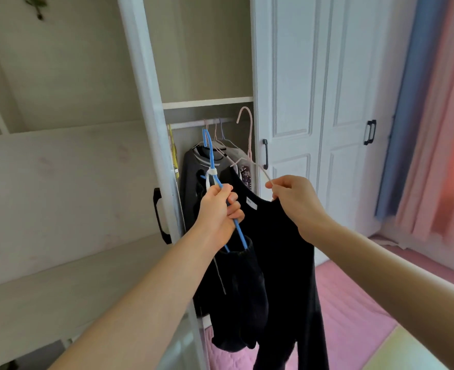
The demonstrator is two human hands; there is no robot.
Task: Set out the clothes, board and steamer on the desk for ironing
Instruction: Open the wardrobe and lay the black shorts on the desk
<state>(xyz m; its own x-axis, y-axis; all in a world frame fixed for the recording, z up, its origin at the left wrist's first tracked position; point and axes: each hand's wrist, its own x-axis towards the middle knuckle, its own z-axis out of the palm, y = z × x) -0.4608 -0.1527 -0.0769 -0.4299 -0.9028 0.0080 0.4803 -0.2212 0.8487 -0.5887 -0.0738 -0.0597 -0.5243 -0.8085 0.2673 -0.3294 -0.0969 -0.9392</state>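
Note:
My left hand grips a blue hanger by its neck; black trousers hang from it in a bunch. My right hand pinches the shoulder wire of a pink hanger that carries a black top with a small white neck label. Both hangers are held clear of the wardrobe rail, in front of the open compartment. No board, steamer or desk is in view.
The open wardrobe door stands at the left with a black handle. More clothes and hangers stay on the rail. Closed white doors are to the right, then blue and pink curtains. A pink mat covers the floor.

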